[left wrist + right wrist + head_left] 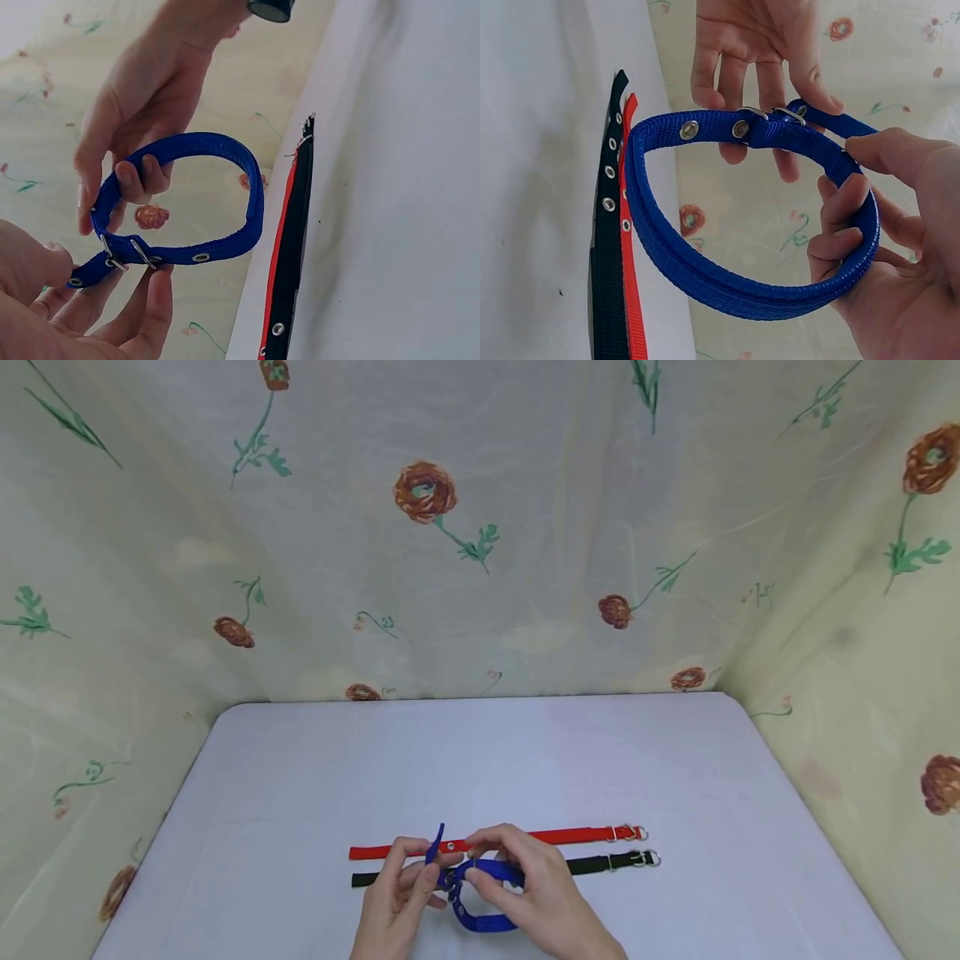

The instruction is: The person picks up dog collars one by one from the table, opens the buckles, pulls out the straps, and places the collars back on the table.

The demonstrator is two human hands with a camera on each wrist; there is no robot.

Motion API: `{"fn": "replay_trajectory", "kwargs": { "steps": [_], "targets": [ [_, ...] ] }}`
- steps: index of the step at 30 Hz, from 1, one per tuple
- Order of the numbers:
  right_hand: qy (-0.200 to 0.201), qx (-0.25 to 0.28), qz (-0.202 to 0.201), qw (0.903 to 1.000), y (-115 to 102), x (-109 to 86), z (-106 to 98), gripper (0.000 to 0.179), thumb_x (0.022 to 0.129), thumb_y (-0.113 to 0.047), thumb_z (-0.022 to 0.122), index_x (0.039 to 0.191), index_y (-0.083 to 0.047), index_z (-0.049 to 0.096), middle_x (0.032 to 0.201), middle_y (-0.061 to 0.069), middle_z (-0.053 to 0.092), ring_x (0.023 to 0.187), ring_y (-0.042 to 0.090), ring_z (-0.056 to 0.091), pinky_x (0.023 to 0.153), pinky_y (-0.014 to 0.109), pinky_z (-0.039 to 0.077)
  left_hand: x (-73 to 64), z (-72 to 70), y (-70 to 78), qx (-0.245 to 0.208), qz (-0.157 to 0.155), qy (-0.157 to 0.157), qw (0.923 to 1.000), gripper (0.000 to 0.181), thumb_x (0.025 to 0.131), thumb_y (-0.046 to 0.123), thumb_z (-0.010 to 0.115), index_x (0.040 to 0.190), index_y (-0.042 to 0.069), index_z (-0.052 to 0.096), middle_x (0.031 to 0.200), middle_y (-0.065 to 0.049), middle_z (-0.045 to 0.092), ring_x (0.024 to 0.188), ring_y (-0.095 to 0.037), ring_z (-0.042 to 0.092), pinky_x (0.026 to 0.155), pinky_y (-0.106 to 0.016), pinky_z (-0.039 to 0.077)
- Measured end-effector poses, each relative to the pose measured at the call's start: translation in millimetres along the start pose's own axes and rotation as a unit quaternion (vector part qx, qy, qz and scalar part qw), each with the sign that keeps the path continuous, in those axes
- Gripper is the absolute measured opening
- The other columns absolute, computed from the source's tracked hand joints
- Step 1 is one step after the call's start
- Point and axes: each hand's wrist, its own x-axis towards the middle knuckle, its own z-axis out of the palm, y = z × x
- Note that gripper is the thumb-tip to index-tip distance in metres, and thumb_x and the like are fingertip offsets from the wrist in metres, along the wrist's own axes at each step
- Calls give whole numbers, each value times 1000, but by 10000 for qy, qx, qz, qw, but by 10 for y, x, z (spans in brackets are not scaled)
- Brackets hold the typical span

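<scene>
A blue collar [487, 924] is bent into a loop above the table, held between both hands. Its strap end passes through the metal buckle [793, 116], and eyelets show along the band in both wrist views. With thumb and fingers my left hand [393, 893] pinches the strap's free end beside the buckle; its other fingers spread under the band in the left wrist view. On the other side my right hand [547, 893] grips the loop near the buckle, fingers curled through it and thumb on the band [862, 217].
Behind and partly under the hands, a red collar [566, 837] and a black collar [592, 865] lie straight, side by side, on the white table [480, 760]. Their metal rings point right. A flower-patterned curtain [525, 527] stands beyond the table's back and sides.
</scene>
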Motion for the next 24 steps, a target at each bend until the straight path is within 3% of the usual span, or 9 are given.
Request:
{"fn": "replay_trajectory", "kwargs": {
  "steps": [6,10,16,21,24],
  "targets": [
    [68,264,92,9996,2,-18,-20,25,101,-32,78,123,-24,70,115,-4,78,91,4,65,82,19,58,-11,39,9,19,86,145,9999,49,110,46,57,138,7,46,133,-16,77,111,-22,77,88,-32,64],
    [89,824,139,9965,-6,-26,-41,20,102,-30,77,119,-19,72,109,3,76,86,5,64,77,19,57,-10,83,0,174,95,211,9996,46,108,42,65,137,9,53,123,-14,80,108,-25,78,87,-24,61],
    [-73,1522,318,9878,-15,-46,-86,23,104,-25,73,122,-11,71,119,14,74,93,9,71,87,19,59,-26,125,-18,327,118,291,9990,48,102,41,73,135,8,59,120,-11,81,106,-21,76,91,-26,57],
    [-146,1554,498,9865,-30,-61,-85,24,104,-28,73,122,-12,71,121,12,74,101,12,72,95,19,58,-33,126,19,328,70,592,9977,44,100,40,75,129,9,64,113,-6,83,101,-8,71,94,-27,57],
    [-127,1352,519,9894,-30,-67,-70,24,104,-31,74,122,-15,72,120,8,74,106,13,71,99,21,59,-36,130,31,294,-52,727,9969,41,99,39,77,126,9,67,110,-6,82,100,-7,70,95,-28,55]
  ]
}}
